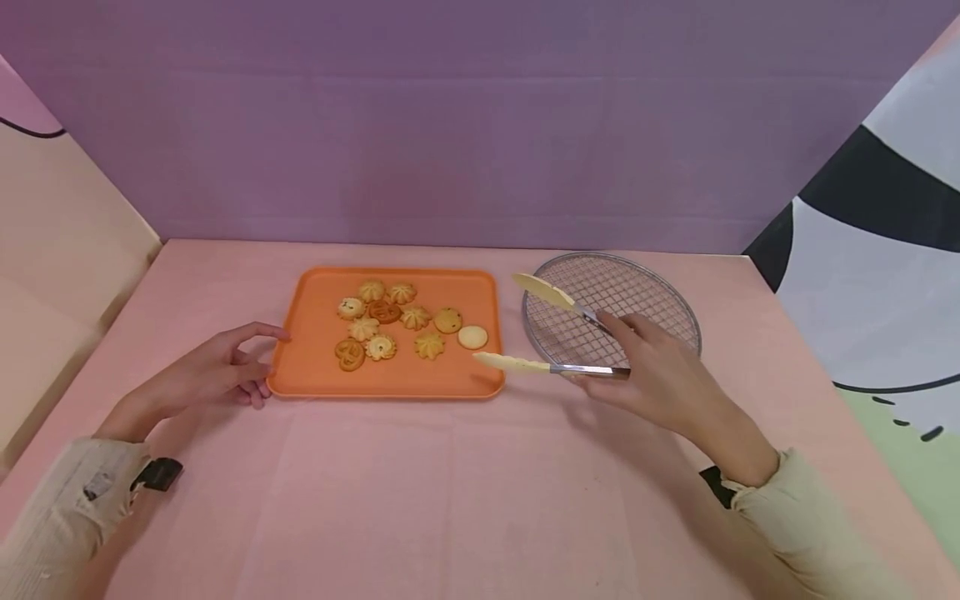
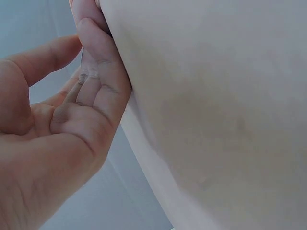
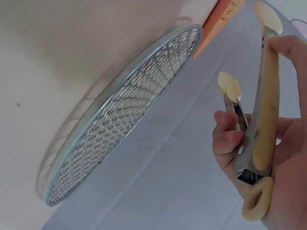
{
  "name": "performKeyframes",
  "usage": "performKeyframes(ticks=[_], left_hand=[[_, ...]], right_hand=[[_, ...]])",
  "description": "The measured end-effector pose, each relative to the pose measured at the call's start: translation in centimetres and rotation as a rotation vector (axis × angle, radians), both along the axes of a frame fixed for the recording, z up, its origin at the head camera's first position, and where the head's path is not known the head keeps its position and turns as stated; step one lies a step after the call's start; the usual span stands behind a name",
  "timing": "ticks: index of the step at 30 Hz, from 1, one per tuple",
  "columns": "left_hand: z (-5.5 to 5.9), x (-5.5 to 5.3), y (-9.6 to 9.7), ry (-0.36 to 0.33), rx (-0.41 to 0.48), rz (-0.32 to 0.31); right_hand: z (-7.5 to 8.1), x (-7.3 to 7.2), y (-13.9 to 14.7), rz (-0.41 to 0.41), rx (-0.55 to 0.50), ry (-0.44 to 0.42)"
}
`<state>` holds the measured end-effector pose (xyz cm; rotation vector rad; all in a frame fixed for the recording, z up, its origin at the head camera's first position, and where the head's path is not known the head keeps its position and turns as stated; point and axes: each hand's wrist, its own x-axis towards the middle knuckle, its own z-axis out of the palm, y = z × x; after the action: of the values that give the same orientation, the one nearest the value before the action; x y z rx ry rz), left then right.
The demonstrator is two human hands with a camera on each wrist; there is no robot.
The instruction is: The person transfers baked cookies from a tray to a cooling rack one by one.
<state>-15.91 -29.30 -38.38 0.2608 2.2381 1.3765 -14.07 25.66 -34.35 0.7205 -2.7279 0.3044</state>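
1. Two hands are noted well apart: fingers of the left hand (image 1: 217,371) are laid loosely at the tray's left rim, presumably for steadying; whether pressure is applied cannot be told.
2. Metal tongs (image 3: 268,105) with cream tips are gripped in the right hand (image 1: 660,375); their arms are parted, a spread judged suitable for cookie-sized pieces.
3. Assorted cookies (image 1: 415,317) are grouped on the orange tray (image 1: 315,379), where spillage is presumably checked by the raised rim.
4. A round wire rack (image 1: 645,287) is set beside it on the pink tabletop (image 1: 450,483), within the right hand's reach.
5. No brand, label or writing can be read.
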Motion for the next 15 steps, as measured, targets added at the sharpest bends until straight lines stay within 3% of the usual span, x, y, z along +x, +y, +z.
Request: performKeyframes(ticks=[7, 15], left_hand=[[0.2, 0.1, 0.1, -0.006, -0.005, 0.007], [0.1, 0.1, 0.2, 0.001, -0.010, 0.015]], right_hand=[[-0.5, -0.8, -0.8, -0.017, 0.057, -0.018], [-0.6, -1.7, -1.4, 0.029, 0.051, -0.047]])
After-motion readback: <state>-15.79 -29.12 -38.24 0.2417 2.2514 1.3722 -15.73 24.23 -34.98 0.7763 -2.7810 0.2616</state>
